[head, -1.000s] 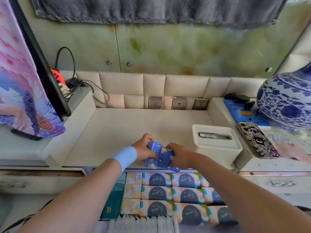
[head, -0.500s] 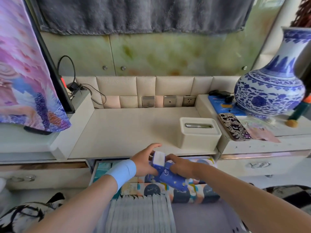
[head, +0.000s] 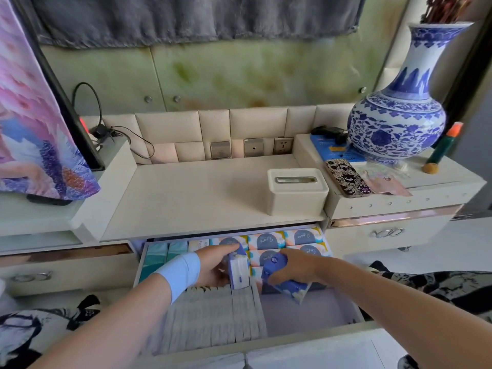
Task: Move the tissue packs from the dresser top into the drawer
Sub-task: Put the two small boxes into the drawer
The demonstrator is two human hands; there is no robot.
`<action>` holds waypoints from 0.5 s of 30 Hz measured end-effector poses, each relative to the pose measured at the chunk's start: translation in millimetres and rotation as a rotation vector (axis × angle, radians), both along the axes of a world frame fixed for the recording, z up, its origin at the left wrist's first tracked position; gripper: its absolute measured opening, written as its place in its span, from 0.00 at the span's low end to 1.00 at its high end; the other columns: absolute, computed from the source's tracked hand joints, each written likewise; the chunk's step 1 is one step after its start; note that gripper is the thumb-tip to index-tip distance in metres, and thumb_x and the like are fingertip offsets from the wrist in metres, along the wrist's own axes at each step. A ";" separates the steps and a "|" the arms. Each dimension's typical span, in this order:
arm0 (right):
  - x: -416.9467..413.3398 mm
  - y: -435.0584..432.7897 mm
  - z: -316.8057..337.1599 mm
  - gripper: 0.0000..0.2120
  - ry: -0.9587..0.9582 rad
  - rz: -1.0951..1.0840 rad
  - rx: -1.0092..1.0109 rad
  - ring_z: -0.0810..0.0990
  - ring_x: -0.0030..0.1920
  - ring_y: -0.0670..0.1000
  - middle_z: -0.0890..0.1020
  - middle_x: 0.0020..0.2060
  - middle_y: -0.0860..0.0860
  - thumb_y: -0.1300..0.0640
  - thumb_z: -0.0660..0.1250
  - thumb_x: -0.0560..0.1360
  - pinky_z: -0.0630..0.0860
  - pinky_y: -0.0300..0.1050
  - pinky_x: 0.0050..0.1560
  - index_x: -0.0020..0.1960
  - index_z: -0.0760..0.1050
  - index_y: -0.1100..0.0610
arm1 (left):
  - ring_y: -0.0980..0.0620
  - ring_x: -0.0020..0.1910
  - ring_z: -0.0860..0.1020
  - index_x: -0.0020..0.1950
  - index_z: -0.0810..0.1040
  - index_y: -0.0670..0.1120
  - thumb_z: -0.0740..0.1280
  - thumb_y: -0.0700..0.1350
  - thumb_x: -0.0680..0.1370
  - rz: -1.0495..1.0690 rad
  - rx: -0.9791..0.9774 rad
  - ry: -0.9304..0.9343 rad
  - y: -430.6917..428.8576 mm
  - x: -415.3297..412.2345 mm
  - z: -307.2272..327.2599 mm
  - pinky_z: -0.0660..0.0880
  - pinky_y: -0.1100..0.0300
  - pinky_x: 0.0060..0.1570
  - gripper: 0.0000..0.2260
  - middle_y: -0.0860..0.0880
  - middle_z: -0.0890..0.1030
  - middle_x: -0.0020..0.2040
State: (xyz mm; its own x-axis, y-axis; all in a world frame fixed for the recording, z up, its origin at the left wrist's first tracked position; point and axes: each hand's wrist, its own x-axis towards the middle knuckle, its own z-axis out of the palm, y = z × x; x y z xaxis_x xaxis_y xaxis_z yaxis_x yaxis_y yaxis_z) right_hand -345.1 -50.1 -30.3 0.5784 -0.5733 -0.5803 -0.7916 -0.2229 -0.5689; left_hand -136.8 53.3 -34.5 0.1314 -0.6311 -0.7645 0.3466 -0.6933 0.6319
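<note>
Both hands are down inside the open middle drawer [head: 354, 312]. My left hand [head: 215, 265], with a light blue wristband, grips a small blue and white tissue pack [head: 239, 270] standing on end. My right hand [head: 291, 266] holds a second blue tissue pack [head: 288, 287], tilted, just above the drawer's bare right floor. Rows of boxed tissue packs [head: 303, 237] fill the drawer's back, and a row of pale upright packs [head: 213, 318] fills its front left. The cream dresser top [head: 191, 195] carries no loose packs.
A cream tissue box [head: 296, 191] stands on the dresser top at the right. On the raised right side are a blue and white vase [head: 399, 113], a patterned phone case [head: 347, 178] and a green bottle [head: 443, 147]. A draped screen [head: 40, 123] stands left.
Both hands have carried the two blue packs from the dresser's front edge down into the drawer. My view has pulled back and shifted right, showing more of the drawer.
</note>
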 end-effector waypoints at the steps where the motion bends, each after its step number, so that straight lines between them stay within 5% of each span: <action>1: -2.2 -1.4 0.2 0.23 0.040 0.014 -0.045 0.81 0.46 0.46 0.81 0.47 0.46 0.40 0.75 0.66 0.80 0.43 0.49 0.54 0.74 0.49 | 0.44 0.44 0.79 0.59 0.77 0.42 0.67 0.49 0.80 -0.008 0.009 0.006 -0.2 0.0 -1.0 0.77 0.53 0.49 0.13 0.41 0.81 0.45; 5: -6.9 -6.5 -3.5 0.21 0.126 0.149 -0.191 0.78 0.48 0.50 0.78 0.49 0.48 0.40 0.74 0.66 0.77 0.44 0.47 0.53 0.73 0.49 | 0.43 0.45 0.81 0.58 0.77 0.39 0.66 0.44 0.80 0.024 0.020 0.087 -3.5 -2.0 0.0 0.79 0.52 0.44 0.11 0.39 0.82 0.49; 9: -3.0 -6.9 -16.9 0.27 0.118 0.272 -0.143 0.77 0.55 0.52 0.78 0.56 0.49 0.50 0.77 0.66 0.78 0.48 0.55 0.62 0.71 0.48 | 0.41 0.53 0.81 0.62 0.76 0.41 0.68 0.46 0.78 0.088 0.013 0.102 -10.3 -1.5 -8.2 0.78 0.47 0.56 0.15 0.38 0.81 0.59; 15: 4.2 8.2 -53.3 0.36 0.131 0.446 -0.289 0.71 0.60 0.54 0.69 0.61 0.51 0.51 0.80 0.64 0.76 0.53 0.58 0.67 0.68 0.42 | 0.43 0.48 0.81 0.66 0.76 0.43 0.69 0.41 0.79 -0.043 -0.047 0.005 -12.5 1.5 -12.6 0.79 0.50 0.52 0.15 0.39 0.82 0.58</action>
